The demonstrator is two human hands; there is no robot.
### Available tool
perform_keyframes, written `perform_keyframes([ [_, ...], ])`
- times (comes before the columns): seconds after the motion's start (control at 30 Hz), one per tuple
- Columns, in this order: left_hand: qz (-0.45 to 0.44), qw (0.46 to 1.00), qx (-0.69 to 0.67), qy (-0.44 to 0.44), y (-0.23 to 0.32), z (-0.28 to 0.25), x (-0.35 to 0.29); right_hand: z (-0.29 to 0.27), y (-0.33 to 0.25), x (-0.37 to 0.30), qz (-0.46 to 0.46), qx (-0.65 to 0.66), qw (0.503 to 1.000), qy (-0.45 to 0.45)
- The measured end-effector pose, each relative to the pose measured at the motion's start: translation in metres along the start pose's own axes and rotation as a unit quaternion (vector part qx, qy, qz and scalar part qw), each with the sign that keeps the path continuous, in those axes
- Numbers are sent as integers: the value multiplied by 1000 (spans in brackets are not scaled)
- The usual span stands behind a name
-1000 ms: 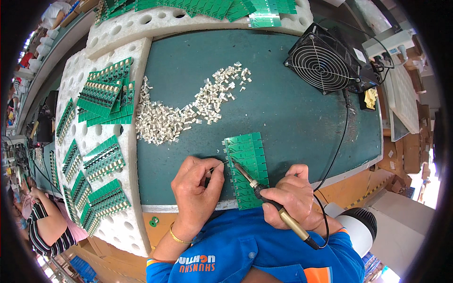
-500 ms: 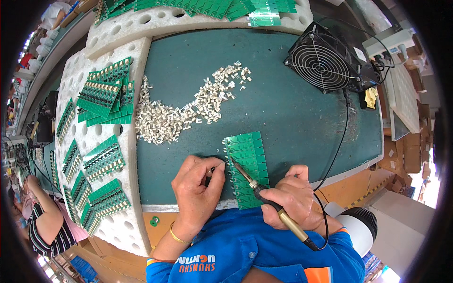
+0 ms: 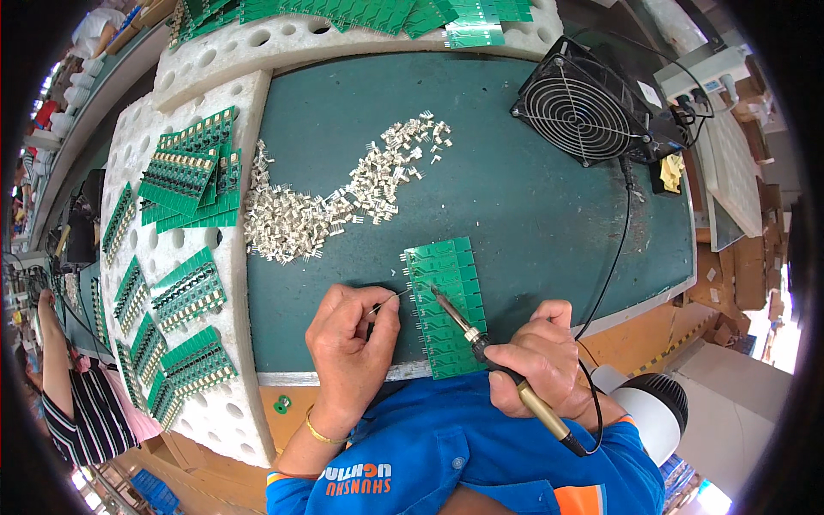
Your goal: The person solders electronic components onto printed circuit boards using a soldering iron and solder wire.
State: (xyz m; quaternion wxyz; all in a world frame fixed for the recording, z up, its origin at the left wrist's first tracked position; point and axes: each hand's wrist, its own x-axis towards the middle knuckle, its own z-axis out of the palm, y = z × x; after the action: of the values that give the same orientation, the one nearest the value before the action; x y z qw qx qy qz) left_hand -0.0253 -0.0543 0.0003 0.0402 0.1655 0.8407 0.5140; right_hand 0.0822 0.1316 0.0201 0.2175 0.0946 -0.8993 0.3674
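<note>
My right hand (image 3: 542, 356) grips a soldering iron (image 3: 541, 414) with a black and gold handle. Its tip slants up and left over a green circuit board (image 3: 448, 348) lying flat at the table's near edge. Small white connectors with pins stick out along the board's left edge. Thumb and forefinger of my left hand (image 3: 352, 343) pinch a thin solder wire (image 3: 399, 295), whose end reaches that edge. Whether the iron's tip touches the board is too small to tell.
Loose white connectors (image 3: 296, 225) lie heaped beyond the board. Foam slabs (image 3: 197, 412) at the left and back carry several green boards (image 3: 193, 287). A black fan (image 3: 579, 107) stands at the back right; the iron's cord (image 3: 614, 275) runs along the right. Another person (image 3: 81, 412) sits far left.
The iron's tip has drawn back slightly to the right, away from the board's connector edge. My left hand has shifted a little left with the solder wire.
</note>
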Motion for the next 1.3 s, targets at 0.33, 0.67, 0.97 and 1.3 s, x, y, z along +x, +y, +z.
perform_keyframes([
  [0.33,0,1000,-8,5,-1,-3,-9,1,1,-3,3,24,999,26],
  [0.67,-13,1000,-16,2,2,-1,-16,2,3,-8,17,76,995,57],
  [0.97,-3,1000,-7,16,2,1,-20,3,2,-13,6,72,995,69],
  [1.3,20,1000,0,22,0,3,-20,5,3,-15,2,79,994,77],
])
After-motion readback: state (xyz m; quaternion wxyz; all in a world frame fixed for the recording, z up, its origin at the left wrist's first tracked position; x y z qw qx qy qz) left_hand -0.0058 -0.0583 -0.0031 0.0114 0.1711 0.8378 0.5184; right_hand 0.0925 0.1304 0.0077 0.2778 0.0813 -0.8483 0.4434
